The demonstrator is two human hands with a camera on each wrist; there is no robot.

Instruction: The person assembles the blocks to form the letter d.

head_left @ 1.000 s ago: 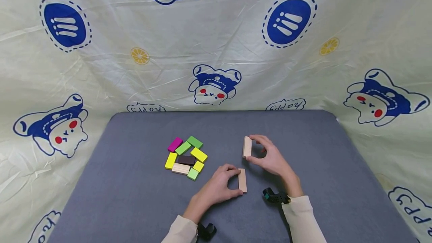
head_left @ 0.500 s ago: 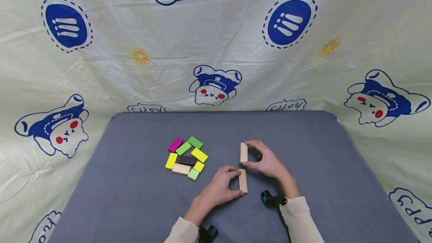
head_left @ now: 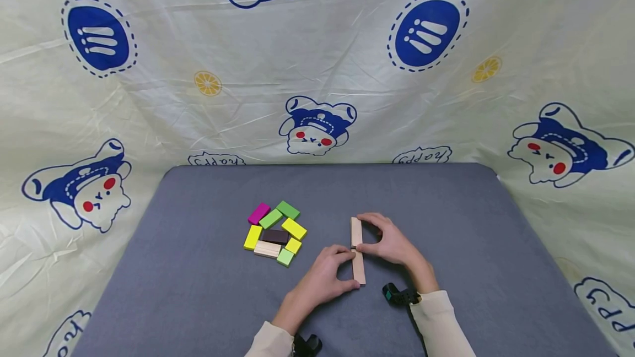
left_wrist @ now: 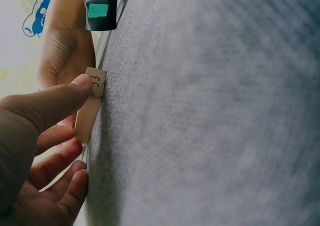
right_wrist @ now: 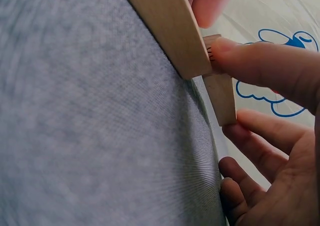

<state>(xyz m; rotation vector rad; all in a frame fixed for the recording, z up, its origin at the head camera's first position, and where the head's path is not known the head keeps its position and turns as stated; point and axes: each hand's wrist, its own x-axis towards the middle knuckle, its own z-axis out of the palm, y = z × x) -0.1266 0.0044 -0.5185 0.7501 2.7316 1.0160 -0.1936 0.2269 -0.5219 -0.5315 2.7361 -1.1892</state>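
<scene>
To the left on the bench (head_left: pixel 198 302) I have a loose cluster of mostly coloured blocks (head_left: pixel 275 237), and right of it the left hand (head_left: pixel 323 274) pinches the nearer pale block (head_left: pixel 359 269) by its ends. The farther pale block (head_left: pixel 356 231) sits nearly in line beyond, pinched by the right hand (head_left: pixel 392 241); I judge I'm bringing them end to end, which calls for steady alignment before letting go. Both look like plain wood, long and narrow with dark end marks, but I can't tell whether they touch.
</scene>
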